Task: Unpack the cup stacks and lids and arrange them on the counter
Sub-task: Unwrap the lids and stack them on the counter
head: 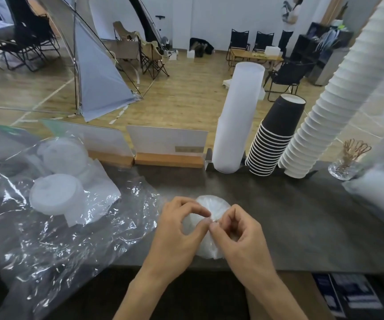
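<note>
Head view. Dark grey stone-look tabletop (302, 222) with both hands at 6 o'clock. The left hand (179, 229) and the right hand (237, 234) each have fingers curled, pinching the clear wrapping at the top of a wrapped stack of translucent white plastic lids (211, 204) that lies on the tabletop between and beneath them; the fingertips of the two hands meet at its near centre. At 9 o'clock, a crumpled clear plastic bag (54, 239) spreads over the tabletop, with two further stacks of translucent white lids (57, 195) lying on and within it. At 1 o'clock, standing upside down in a row along the far edge: a tall frosted translucent cup stack (237, 116), just beside it a stack of black paper cups with white rims (274, 137), then a long leaning stack of white paper cups (338, 93). At 2 o'clock, a small clear glass holding brown stirrers (345, 165).
</note>
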Tool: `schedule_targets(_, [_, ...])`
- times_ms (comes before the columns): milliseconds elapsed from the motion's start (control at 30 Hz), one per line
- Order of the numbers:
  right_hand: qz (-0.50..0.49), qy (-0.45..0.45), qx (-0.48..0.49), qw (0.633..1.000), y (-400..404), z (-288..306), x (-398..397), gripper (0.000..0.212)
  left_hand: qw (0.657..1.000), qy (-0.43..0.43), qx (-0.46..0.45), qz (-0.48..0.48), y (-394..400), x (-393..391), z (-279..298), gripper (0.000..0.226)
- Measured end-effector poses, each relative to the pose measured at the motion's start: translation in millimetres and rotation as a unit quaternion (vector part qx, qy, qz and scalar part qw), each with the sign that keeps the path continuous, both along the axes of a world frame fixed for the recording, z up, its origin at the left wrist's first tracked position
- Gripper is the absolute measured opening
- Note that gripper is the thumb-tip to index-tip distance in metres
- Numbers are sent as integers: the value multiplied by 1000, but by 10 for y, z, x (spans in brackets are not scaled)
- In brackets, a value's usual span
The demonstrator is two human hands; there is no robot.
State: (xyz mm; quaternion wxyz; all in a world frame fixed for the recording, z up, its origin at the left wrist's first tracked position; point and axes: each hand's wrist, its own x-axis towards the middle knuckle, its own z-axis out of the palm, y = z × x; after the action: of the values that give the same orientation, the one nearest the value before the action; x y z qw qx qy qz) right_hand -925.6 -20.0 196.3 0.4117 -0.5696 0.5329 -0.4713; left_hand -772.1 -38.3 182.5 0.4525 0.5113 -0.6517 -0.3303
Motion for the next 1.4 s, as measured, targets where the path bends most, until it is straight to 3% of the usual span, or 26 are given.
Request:
schedule_targets(300, [26, 146, -41, 988, 143, -64, -121, 19, 999, -38, -1, -24, 46, 0, -71, 10])
schedule_targets(533, [1, 75, -43, 996, 55, 18, -206, 12, 996, -88, -17, -22, 32, 5, -131, 15])
schedule_targets(733, [81, 251, -52, 963, -155, 55, -261, 19, 994, -88, -59, -12, 61, -49, -138, 6])
schedule_targets(933, [115, 284, -59, 950, -213, 36, -279, 16, 999, -26, -41, -20, 82, -25, -156, 25])
schedule_targets(1033, [111, 308, -73, 942, -187, 1, -246, 12, 998, -29, -28, -38, 96, 28, -129, 21])
schedule_targets(1300, [80, 388, -110, 912, -150, -91, -132, 11, 967, -225, -104, -52, 106, 139, 1, 23])
schedule_targets(1400, [83, 375, -105, 917, -133, -84, -130, 13, 954, -257, -147, -41, 73, 122, -7, 21])
